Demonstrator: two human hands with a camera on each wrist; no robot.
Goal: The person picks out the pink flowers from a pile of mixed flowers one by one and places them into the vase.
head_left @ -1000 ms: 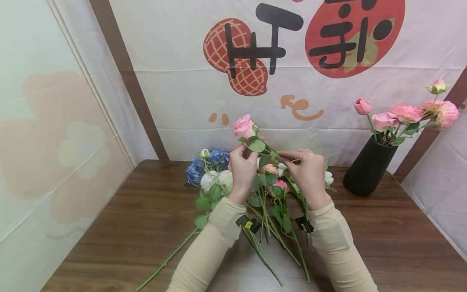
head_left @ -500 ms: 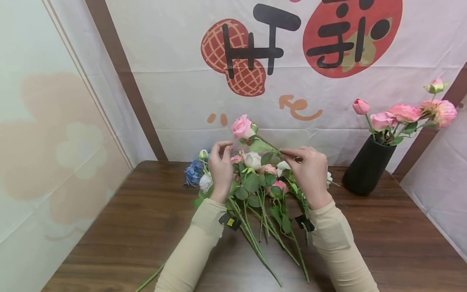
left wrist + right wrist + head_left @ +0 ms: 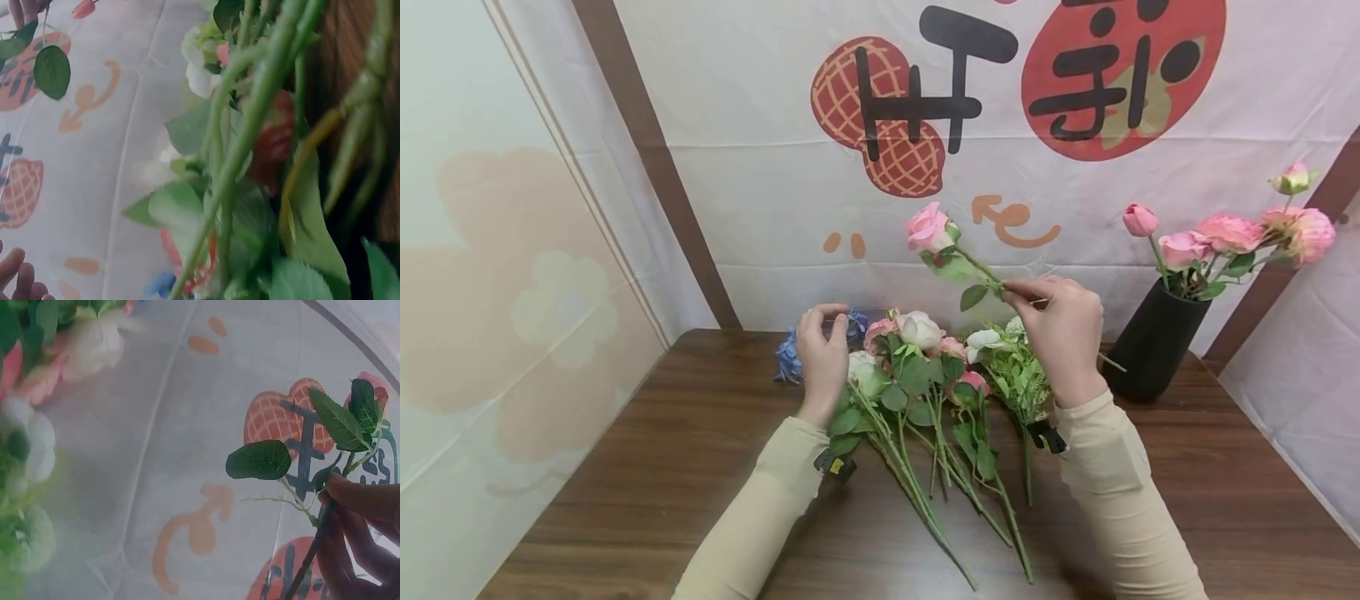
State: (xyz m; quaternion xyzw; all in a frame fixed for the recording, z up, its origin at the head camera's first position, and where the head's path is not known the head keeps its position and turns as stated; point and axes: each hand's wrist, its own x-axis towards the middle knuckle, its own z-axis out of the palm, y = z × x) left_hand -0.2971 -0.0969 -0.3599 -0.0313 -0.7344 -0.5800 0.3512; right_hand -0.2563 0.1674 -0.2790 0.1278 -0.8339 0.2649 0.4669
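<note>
A pink rose point(image 3: 929, 227) with green leaves tilts up to the left above the table. Its stem is pinched between the thumb and fingers of my right hand point(image 3: 1060, 337); the right wrist view shows that grip on the stem point(image 3: 317, 540) close up. My left hand point(image 3: 823, 358) is lifted over the left side of the flower pile, near the blue hydrangea point(image 3: 787, 357), with loosely bent fingers and nothing in them. Beneath both hands lie a white rose point(image 3: 919, 330), pink blooms point(image 3: 973, 383) and a leafy green spray point(image 3: 1018, 375), their stems pointing toward the table's near edge.
A black vase point(image 3: 1157, 346) with several pink flowers point(image 3: 1228, 232) stands at the back right of the brown wooden table point(image 3: 647, 467). Behind the table hangs a white printed cloth point(image 3: 760, 208). Another cloth panel point(image 3: 490, 292) closes off the left side.
My left hand has let go of the rose and moved left. The right hand has carried the rose up and to the right, toward the vase.
</note>
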